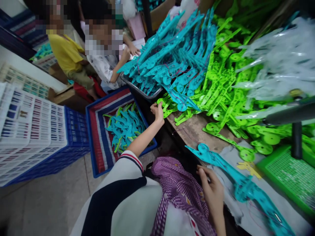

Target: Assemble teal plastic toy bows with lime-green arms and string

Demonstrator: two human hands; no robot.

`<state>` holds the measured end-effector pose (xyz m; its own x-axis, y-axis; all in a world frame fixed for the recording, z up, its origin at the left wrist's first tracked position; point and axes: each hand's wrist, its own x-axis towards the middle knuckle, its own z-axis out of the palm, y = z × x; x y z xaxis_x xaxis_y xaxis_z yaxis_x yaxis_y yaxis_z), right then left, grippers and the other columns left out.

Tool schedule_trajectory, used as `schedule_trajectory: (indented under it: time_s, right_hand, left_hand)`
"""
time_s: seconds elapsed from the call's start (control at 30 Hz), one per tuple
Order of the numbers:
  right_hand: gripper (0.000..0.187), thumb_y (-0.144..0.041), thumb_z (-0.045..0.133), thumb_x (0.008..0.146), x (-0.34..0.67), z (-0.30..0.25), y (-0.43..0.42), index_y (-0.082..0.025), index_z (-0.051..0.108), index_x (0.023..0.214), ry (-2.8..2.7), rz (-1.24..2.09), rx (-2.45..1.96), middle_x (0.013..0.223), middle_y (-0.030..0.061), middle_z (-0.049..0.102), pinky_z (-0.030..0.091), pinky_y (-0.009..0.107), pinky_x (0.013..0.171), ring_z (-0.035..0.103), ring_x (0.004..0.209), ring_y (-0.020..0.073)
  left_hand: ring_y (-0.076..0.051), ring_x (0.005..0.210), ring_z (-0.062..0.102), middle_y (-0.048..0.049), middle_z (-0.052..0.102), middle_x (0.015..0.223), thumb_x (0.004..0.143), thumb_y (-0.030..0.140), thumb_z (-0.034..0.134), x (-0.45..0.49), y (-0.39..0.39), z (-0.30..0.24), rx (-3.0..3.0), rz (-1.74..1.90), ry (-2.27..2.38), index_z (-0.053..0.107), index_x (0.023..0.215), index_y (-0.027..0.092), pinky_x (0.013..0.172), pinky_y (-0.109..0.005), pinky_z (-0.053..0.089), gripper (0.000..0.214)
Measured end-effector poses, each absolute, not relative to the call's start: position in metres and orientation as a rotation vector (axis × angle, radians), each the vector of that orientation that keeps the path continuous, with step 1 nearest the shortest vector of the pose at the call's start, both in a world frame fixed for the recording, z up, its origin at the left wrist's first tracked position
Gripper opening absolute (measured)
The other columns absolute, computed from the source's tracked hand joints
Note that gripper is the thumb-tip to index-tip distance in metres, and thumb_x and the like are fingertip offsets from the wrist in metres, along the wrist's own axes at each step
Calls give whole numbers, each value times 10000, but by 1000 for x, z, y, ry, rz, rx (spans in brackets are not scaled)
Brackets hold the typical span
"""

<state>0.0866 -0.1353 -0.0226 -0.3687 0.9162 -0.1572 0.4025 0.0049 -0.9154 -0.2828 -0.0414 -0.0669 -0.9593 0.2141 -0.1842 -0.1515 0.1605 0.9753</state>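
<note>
My left hand [157,112] reaches out to the near edge of the table, its fingers closed at the rounded end of a bright green plastic part [165,108] at the edge of the green pile. My right hand [212,186] is low by the table's front edge, with curled fingers; anything small between them is hidden. Just beyond it, a long turquoise plastic piece [242,183] with thin dark thread along it lies on a grey cloth [227,152]. More turquoise pieces [182,62] are stacked in a dark tray [154,95] behind my left hand.
Loose green parts [226,88] cover the table, with clear plastic bags [283,62] at right. A green basket [290,177] and dark machine arm [292,113] stand nearby. A blue crate [90,141] holds turquoise-green pieces on the floor. Stacked crates [31,124] and two seated people are left.
</note>
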Motion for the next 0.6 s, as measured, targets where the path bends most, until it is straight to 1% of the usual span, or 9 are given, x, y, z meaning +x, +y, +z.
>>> schedule_trajectory:
  time_s: [0.1,0.17,0.23,0.33,0.47,0.53,0.6]
  right_hand:
    - [364,-528,619,902,83,-18,-136,-189,745,939,-1807,1340,-1338,979,103,758,568,386,812,707,860,236]
    - [360,-524,611,911,84,-15,-137,-192,747,938,-1822,1320,-1340,990,104,759,569,379,813,709,880,237]
    - [360,-523,606,914,86,-14,-137,-193,748,932,-1822,1304,-1343,985,105,758,572,375,814,710,886,237]
    - [355,-516,603,919,86,-15,-137,-193,748,943,-1817,1316,-1342,997,107,758,576,375,818,712,870,232]
    - [334,-486,578,947,78,-14,-132,-196,743,957,-1859,1313,-1298,981,96,757,576,369,829,712,880,224]
    - [300,-443,561,969,75,-8,-127,-200,738,973,-1922,1253,-1236,978,86,755,572,354,829,711,905,216]
    - [261,-399,549,985,74,4,-117,-212,731,1004,-2036,1142,-1136,978,73,753,565,342,827,710,914,206]
  left_hand:
    - [-269,1360,466,-124,487,1323,923,354,614,-269,-30,-60,-111,1813,2381,464,1131,241,1033,-411,448,280]
    - [-285,1442,367,-144,419,1411,943,346,578,-263,-27,-57,15,1845,2432,439,1196,255,1113,-465,386,303]
    - [-287,1477,315,-152,378,1460,950,341,569,-259,-27,-55,181,1885,2458,432,1230,264,1170,-501,319,321]
    - [-288,1494,303,-156,366,1496,953,323,574,-253,-25,-54,344,1856,2527,456,1243,256,1213,-520,251,320]
    - [-300,1490,326,-163,404,1509,972,303,544,-250,-16,-51,470,1660,2630,517,1194,238,1238,-538,183,233]
    - [-309,1476,346,-160,432,1502,966,295,557,-251,-14,-50,548,1578,2636,530,1168,236,1239,-557,157,212]
    - [-297,1459,368,-143,454,1485,954,290,579,-254,-15,-52,597,1603,2600,526,1159,246,1239,-551,159,216]
